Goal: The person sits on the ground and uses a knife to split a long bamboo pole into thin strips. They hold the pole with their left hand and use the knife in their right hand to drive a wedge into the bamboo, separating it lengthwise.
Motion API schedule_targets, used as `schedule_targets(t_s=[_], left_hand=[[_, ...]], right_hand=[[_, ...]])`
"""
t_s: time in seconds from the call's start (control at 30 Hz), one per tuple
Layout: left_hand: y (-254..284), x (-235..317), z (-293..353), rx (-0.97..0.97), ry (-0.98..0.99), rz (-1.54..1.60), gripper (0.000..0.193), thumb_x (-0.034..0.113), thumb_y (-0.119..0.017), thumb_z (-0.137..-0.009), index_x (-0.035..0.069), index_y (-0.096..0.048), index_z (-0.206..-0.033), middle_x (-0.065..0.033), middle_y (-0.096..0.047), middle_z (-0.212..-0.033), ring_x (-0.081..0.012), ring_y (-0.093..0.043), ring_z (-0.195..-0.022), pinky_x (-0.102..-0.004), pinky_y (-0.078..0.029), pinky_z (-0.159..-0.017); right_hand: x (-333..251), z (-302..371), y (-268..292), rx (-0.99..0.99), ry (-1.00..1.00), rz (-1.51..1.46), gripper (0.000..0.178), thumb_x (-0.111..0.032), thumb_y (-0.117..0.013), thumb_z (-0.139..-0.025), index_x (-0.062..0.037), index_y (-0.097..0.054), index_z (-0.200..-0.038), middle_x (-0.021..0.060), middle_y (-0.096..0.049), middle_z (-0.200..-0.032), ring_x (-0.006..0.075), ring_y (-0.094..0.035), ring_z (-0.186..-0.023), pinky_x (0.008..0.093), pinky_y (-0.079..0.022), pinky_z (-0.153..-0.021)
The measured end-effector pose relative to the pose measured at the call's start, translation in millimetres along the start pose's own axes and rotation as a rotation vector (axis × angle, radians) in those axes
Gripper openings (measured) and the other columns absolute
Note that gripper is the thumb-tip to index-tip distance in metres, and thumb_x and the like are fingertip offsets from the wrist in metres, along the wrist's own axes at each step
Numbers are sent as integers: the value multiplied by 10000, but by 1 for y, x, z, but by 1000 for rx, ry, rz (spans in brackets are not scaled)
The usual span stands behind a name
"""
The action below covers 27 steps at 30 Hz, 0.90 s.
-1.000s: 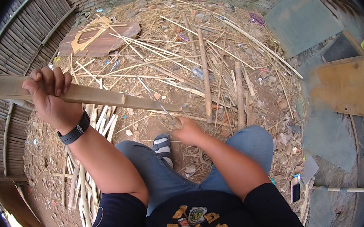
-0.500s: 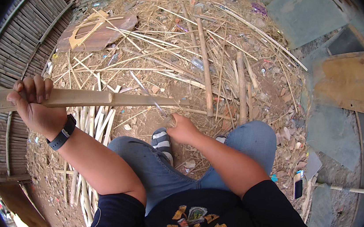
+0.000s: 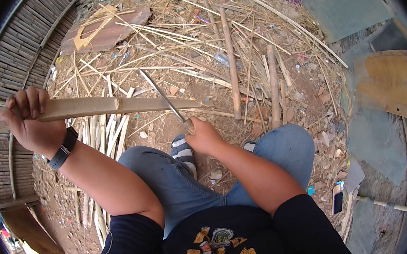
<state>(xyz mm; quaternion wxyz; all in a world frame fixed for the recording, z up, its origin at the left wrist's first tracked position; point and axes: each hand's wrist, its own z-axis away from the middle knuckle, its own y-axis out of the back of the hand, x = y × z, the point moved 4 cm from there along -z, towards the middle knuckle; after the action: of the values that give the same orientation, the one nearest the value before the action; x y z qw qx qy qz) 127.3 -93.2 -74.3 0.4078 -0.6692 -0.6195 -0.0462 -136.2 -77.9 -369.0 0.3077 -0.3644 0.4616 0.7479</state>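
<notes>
My left hand [image 3: 28, 121], with a dark watch on its wrist, is closed round a long split bamboo strip [image 3: 84, 107]. The strip reaches rightward in front of me and has a raised node midway; its far end narrows to a point. In my right hand [image 3: 205, 136] is the handle of a long knife [image 3: 159, 95], my fingers wrapped round it. The steel blade slants up and left, crossing the strip close to its pointed end. Whether the edge touches the bamboo, I cannot tell.
Thin bamboo strips [image 3: 97, 133] lie in a bundle left of my knees. Beyond are scattered slats, round poles [image 3: 231, 63] and a brown board [image 3: 125, 24]. A bamboo wall [image 3: 26, 39] stands left; grey sheets [image 3: 378, 140] and a phone [image 3: 338, 198] lie right.
My right hand and the knife have moved slightly away from me, and more of the blade shows over the strip. My left hand, still holding the strip, has shifted a little left.
</notes>
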Motion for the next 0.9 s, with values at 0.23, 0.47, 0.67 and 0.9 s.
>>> schedule_targets(t_s=[0.23, 0.47, 0.67, 0.9], left_hand=[[9, -2, -6, 22, 8, -35, 306, 382, -535, -968, 98, -510, -859, 31, -327, -652, -85, -307, -550, -214, -276, -499], [22, -1, -7, 5, 21, 0, 309, 383, -554, -957, 93, -512, -860, 30, -333, -652, -86, -315, -561, -215, -278, -507], [20, -3, -5, 50, 22, 4, 312, 382, -550, -958, 92, -514, -851, 24, -355, -656, -87, -319, -560, -220, -280, -507], [24, -3, -7, 55, 24, -3, 296, 362, -528, -972, 91, -517, -852, 23, -354, -650, -88, -322, -561, -220, -280, -513]], right_hand=[[81, -27, -3, -95, -396, -177, 460, -180, -658, -738, 59, -565, -1119, 245, -668, -929, 380, -658, -830, 423, -518, -746], [18, -9, -4, 8, -72, 34, 465, -189, -657, -746, 29, -564, -1146, 258, -654, -965, 388, -645, -904, 428, -511, -794], [50, -18, -7, 31, -100, 39, 454, -212, -668, -755, -2, -574, -1145, 256, -653, -979, 384, -642, -950, 437, -506, -819], [77, -27, -10, 57, -204, 47, 417, -214, -674, -745, 10, -596, -1088, 249, -663, -911, 373, -657, -860, 422, -512, -744]])
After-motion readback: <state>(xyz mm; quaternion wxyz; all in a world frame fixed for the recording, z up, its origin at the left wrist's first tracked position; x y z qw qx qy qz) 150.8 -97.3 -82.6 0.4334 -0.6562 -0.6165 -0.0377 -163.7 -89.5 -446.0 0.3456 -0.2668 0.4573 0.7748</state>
